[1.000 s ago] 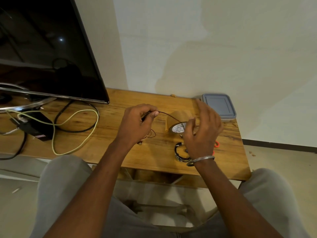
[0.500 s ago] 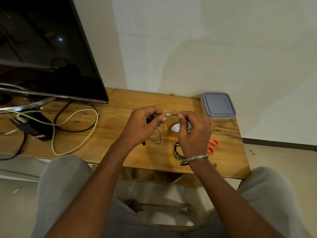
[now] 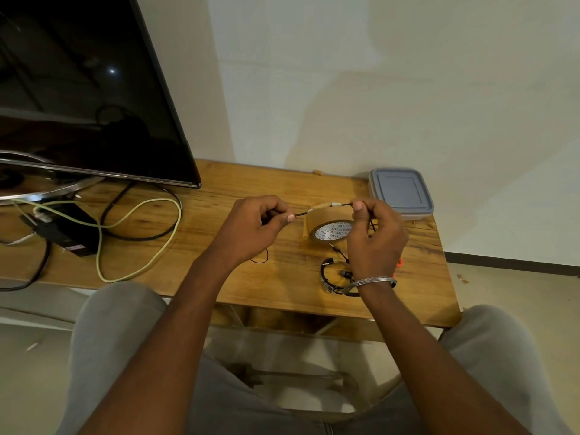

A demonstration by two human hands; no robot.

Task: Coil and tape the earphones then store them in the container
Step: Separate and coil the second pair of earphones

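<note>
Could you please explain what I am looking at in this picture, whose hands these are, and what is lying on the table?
There is no machine here. A person wears a camera on the head, so the picture looks forward and down at their own two bare hands. The left hand and right hand each pinch a thin dark earphone wire stretched between them, with a small strip of tape wrapped around its middle. Below, on the wooden table, sit a roll of brown tape, a coiled black earphone and a grey lidded container. A television and loose cables occupy the left.
</note>
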